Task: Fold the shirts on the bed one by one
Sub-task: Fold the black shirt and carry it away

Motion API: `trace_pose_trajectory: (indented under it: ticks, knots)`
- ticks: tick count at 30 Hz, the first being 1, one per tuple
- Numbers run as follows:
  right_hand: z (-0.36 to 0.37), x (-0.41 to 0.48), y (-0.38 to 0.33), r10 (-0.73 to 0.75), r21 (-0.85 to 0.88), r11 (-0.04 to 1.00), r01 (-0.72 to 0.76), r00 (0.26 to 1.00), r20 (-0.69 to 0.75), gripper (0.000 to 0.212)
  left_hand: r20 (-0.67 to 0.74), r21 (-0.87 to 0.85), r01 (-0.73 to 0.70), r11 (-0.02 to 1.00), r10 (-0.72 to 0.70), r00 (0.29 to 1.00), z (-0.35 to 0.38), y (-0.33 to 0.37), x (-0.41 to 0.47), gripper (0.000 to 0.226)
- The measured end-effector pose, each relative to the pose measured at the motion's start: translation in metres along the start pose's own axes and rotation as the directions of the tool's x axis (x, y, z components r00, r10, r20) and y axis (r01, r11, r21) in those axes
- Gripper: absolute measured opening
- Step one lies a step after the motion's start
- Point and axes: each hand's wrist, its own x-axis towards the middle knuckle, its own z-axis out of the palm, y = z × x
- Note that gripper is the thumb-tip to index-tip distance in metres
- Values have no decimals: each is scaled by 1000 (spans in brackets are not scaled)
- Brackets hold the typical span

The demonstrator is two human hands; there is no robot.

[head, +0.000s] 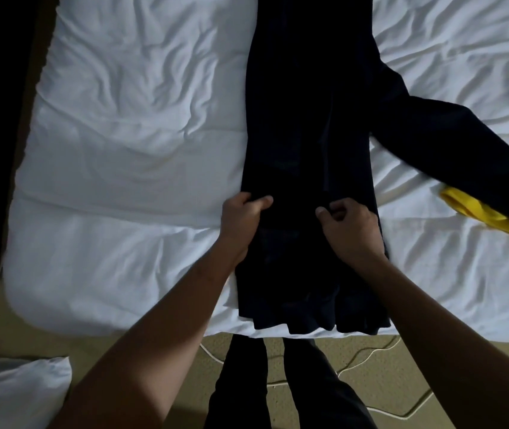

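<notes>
One dark navy long-sleeved shirt (305, 134) is laid out lengthwise on the white bed (129, 150), hem at the near edge, with one sleeve (451, 140) flung out right over a yellow garment (476, 215). The left hand (240, 218) grips the shirt's left edge and the right hand (349, 224) pinches fabric near its right edge. A white pillow (14, 394) sits on the floor, lower left.

The dark shirt (309, 134) runs past the top edge of the frame, so its far end is cut off, and the cloth is too dark to tell its layers apart. Its sleeve (451, 144) leaves at the right edge and covers part of the yellow garment (476, 215). The left hand (240, 221) has its fingertips buried in the shirt's edge. The pillow (14, 394) at lower left is cropped.
</notes>
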Motion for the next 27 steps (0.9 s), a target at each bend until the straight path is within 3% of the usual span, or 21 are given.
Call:
trace_pose_trajectory:
  ticks: [8, 14, 17, 22, 25, 27]
  knots:
    - [-4, 88, -51, -6, 248, 969, 14, 999, -36, 47, -11, -26, -84, 996, 83, 996, 26, 59, 71, 4]
    - [-13, 133, -81, 28, 417, 909, -3, 998, -55, 48, -16, -4, -134, 991, 134, 991, 35, 95, 119, 16]
    - [-15, 147, -89, 18, 409, 912, 24, 995, -99, 34, -39, 66, -188, 980, 191, 981, 40, 120, 141, 21]
    - [-18, 149, -83, 112, 421, 906, -38, 982, -153, 31, -31, 204, -248, 947, 259, 965, 54, 168, 181, 25]
    - [-15, 148, -78, 117, 301, 952, -50, 970, -211, 24, -18, 246, -288, 926, 301, 953, 65, 196, 204, 28]
    - [-7, 146, -79, 11, 127, 991, 34, 941, -338, 23, 9, 268, -307, 913, 316, 949, 72, 211, 216, 29]
